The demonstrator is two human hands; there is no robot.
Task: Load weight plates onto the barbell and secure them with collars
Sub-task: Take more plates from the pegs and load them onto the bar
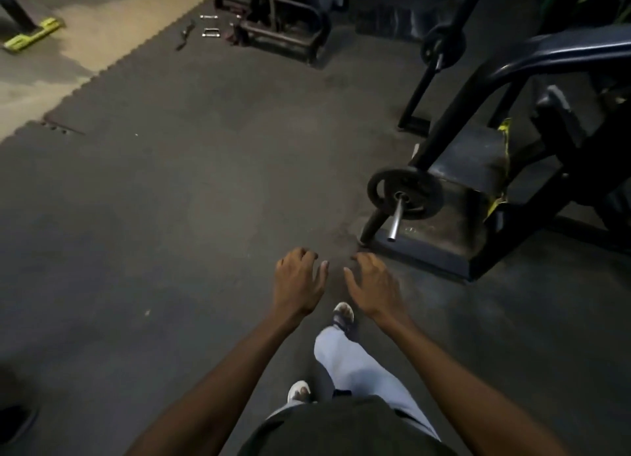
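Observation:
A black weight plate [406, 193] sits on a steel sleeve [396, 222] that juts toward me at the right, on a black machine frame. Higher up, a second black plate [443, 46] hangs on another sleeve. My left hand [299, 284] and my right hand [375, 286] are stretched out in front of me over the dark floor, below and left of the lower sleeve's end. Both hands are empty, with fingers loosely curled and apart. No collar shows on either sleeve.
The black machine frame [488, 196] fills the right side, with yellow tape on it. A black rack [286, 28] and small metal handles [211, 32] lie at the back. A yellow-green piece of equipment [32, 33] is at the far left. My feet [343, 314] stand on grey rubber mats.

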